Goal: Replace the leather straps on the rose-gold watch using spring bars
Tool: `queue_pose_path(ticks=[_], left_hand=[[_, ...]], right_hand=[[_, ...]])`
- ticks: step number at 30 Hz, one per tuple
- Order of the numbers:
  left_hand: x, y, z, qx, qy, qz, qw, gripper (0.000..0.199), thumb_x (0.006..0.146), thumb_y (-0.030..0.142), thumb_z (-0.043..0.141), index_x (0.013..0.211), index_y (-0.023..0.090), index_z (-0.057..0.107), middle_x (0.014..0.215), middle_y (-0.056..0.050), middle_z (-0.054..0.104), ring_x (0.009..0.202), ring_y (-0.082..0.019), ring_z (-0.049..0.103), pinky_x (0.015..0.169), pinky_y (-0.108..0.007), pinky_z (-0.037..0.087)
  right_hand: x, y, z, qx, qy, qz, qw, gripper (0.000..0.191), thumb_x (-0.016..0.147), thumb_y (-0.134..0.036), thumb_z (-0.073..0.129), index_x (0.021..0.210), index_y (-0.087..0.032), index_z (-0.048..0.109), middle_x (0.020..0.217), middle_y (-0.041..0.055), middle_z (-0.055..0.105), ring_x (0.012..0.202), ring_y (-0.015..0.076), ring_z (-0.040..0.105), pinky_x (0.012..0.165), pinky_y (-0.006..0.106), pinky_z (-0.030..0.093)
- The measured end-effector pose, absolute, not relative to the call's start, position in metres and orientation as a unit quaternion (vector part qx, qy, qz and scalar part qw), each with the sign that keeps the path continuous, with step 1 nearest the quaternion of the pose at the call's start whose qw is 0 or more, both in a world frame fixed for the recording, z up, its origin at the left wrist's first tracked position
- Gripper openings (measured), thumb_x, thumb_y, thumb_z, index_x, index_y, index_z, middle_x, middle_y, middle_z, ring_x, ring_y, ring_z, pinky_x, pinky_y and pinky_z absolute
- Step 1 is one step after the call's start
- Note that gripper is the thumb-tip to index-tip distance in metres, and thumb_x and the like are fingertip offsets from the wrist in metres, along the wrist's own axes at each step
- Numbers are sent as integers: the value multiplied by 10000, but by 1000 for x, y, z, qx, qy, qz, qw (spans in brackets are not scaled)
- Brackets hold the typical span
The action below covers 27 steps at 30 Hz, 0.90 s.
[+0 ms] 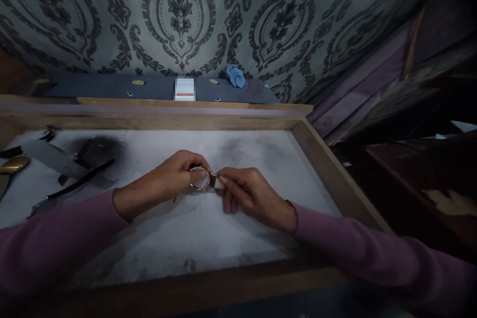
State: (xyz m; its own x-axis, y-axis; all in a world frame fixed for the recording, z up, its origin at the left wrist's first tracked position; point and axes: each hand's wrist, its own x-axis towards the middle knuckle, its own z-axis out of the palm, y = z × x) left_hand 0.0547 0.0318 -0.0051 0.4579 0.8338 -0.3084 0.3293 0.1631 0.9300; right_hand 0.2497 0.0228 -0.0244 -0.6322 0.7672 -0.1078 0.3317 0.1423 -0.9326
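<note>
My left hand (179, 176) pinches the round silver-rimmed case of a wristwatch (200, 179) between thumb and fingers. From the case's right side extends a short strap (216, 182), dark near the case and pale toward its end. The thumb and fingers of my right hand (251, 191) are closed on that strap end. Both hands meet above the middle of a white-bottomed wooden tray (320, 159). The strap's other end is mostly hidden behind my left hand.
At the tray's left lie a flat grey piece (52, 159), a black-strapped watch (80, 181) and a gold-coloured object (15, 164). Behind, a dark blue ledge (156, 90) holds a small white box (185, 89) and a crumpled blue cloth (235, 76). Patterned wallpaper rises beyond.
</note>
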Motion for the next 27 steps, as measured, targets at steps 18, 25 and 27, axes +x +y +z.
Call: queue_pose_path(ticks=[18, 25, 27], left_hand=[[56, 30, 1, 597, 480, 209, 608, 180, 702, 286, 524, 767, 134, 594, 697, -8, 575, 652, -137, 480, 603, -257, 359], [57, 29, 1, 590, 485, 214, 609, 163, 713, 284, 530, 758, 138, 587, 696, -11, 571, 640, -135, 480, 602, -257, 359], [57, 29, 1, 591, 486, 208, 609, 164, 714, 287, 530, 764, 141, 585, 709, -16, 575, 652, -142, 488, 613, -262, 364]], right_hand=[[251, 21, -22, -361, -756, 499, 220, 239, 942, -212, 372, 786, -145, 541, 510, -13, 574, 442, 92, 559, 462, 192, 476], [252, 21, -21, -350, -788, 454, 225, 247, 923, -123, 348, 797, -131, 560, 521, -9, 581, 449, 95, 567, 473, 193, 470], [251, 22, -21, -346, -789, 453, 228, 242, 925, -125, 354, 788, -138, 552, 517, -18, 567, 446, 92, 565, 466, 187, 460]])
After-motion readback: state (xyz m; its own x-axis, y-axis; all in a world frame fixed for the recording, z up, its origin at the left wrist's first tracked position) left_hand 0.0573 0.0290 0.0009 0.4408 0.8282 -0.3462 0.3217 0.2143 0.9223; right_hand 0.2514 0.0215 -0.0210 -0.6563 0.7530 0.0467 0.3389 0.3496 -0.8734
